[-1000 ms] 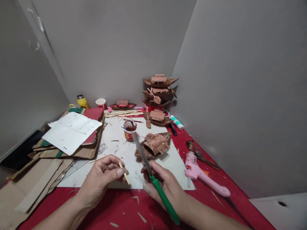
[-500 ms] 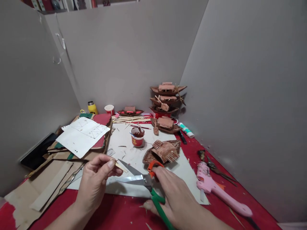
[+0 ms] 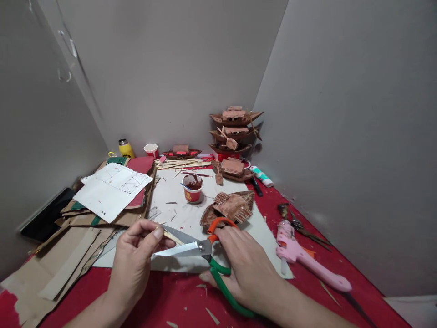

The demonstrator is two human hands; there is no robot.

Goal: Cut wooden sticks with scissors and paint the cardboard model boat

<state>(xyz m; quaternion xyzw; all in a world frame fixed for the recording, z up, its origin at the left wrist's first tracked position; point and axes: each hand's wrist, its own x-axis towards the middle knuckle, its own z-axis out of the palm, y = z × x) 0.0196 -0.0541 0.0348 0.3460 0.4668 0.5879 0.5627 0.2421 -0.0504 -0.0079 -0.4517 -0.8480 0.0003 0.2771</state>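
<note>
Between the thumb and fingers of my left hand [image 3: 138,255] is a short, pale wooden stick [image 3: 173,237]. My right hand [image 3: 244,264] grips a pair of scissors [image 3: 204,248] with one orange and one green handle. Their blades are spread, pointing left, and the stick lies between them close to my left fingertips. Just beyond the scissors sits a brown model boat [image 3: 235,206] with a curved roof and slatted pieces at its ends. Behind it stands a paper cup [image 3: 193,195] holding brown paint and a thin blue handle.
A pink glue gun [image 3: 307,262] and pliers [image 3: 309,234] lie at the right. Brown model boats [image 3: 235,117] are stacked at the back, near loose wooden sticks [image 3: 184,164]. Cardboard and a drawn paper sheet [image 3: 114,187] cover the left; a dark tablet [image 3: 48,214] leans there.
The scissors have moved left toward my left hand, so the blades now reach around the stick. The view has shifted slightly, lowering the wall shelf out of sight.
</note>
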